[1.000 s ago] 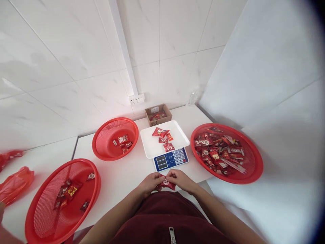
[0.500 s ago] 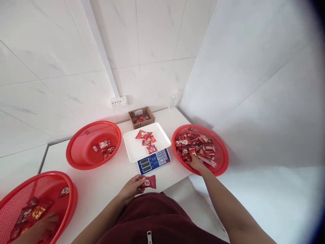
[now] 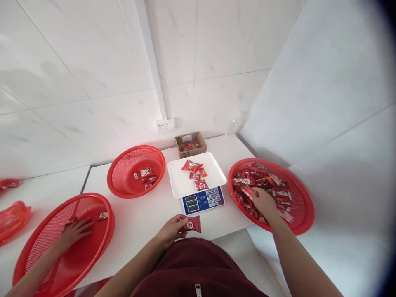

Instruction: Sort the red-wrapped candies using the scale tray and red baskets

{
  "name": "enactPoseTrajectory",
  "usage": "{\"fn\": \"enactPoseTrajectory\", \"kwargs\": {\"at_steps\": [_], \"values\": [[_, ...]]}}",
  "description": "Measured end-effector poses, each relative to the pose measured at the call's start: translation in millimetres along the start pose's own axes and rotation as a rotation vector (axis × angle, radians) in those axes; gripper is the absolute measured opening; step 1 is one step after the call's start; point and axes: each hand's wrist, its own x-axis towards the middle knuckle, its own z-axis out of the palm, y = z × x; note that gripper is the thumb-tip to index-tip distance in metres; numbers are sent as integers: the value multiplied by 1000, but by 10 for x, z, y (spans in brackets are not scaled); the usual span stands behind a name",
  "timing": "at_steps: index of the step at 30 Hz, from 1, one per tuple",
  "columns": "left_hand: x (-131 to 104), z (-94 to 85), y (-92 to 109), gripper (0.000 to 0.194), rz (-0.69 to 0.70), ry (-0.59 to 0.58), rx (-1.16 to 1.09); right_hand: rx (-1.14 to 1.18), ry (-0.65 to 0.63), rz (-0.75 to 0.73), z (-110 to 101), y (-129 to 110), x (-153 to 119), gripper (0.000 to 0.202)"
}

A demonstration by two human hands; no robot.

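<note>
My left hand (image 3: 172, 231) pinches a dark red snack packet (image 3: 194, 224) with a round white mark, just in front of my body by the table's front edge. Over the right-hand red basket (image 3: 305, 202), my right hand (image 3: 264, 203) is closed on a red and white packet (image 3: 248, 191), its fingers partly hidden. Many more small red packets lie heaped in that basket. Between my hands stands a blue-fronted digital scale (image 3: 202, 201). Its white tray (image 3: 179, 183) carries several packets, among them a red pyramid-shaped one (image 3: 192, 166).
A red basket (image 3: 113, 175) with a few packets stands left of the scale. In the nearer left basket (image 3: 108, 243) is another person's spread hand (image 3: 76, 232). An open cardboard box (image 3: 193, 154) with packets sits behind the tray; red plastic bags (image 3: 14, 220) lie far left.
My right hand has risen from the heap with a packet between its fingers. My left hand still grips its packet. The view has swung left; the other person's hand has moved within the near basket.
</note>
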Motion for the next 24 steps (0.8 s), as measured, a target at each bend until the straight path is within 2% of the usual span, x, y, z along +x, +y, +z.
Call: {"fn": "enactPoseTrajectory", "kwargs": {"at_steps": [2,4,7,10,12,14,17,20,22,24], "values": [[-2,-16,0,47,4,-1,-7,184,-33,-117,42,-310,1,35],[-5,-27,9,46,16,-7,-5,350,-141,-208,171,-676,-4,34],[-25,-45,24,45,37,-16,-6,504,-344,-211,436,-1157,-11,35],[-57,-83,18,44,46,-15,-19,595,-407,-209,634,-1411,-24,44],[-78,-118,3,44,50,0,-25,591,-384,-219,689,-1451,-70,47],[-97,-149,-7,44,55,18,-24,592,-420,-212,706,-1427,-185,45],[-121,-171,8,44,64,37,-9,692,-674,-180,736,-1355,-515,46],[-140,-173,49,44,69,42,37,759,-951,-145,833,-1313,-940,55],[-143,-175,69,43,67,19,75,762,-1055,-134,917,-1313,-1181,59],[-137,-185,76,41,61,-12,112,766,-1105,-179,987,-1324,-1341,54]]}}
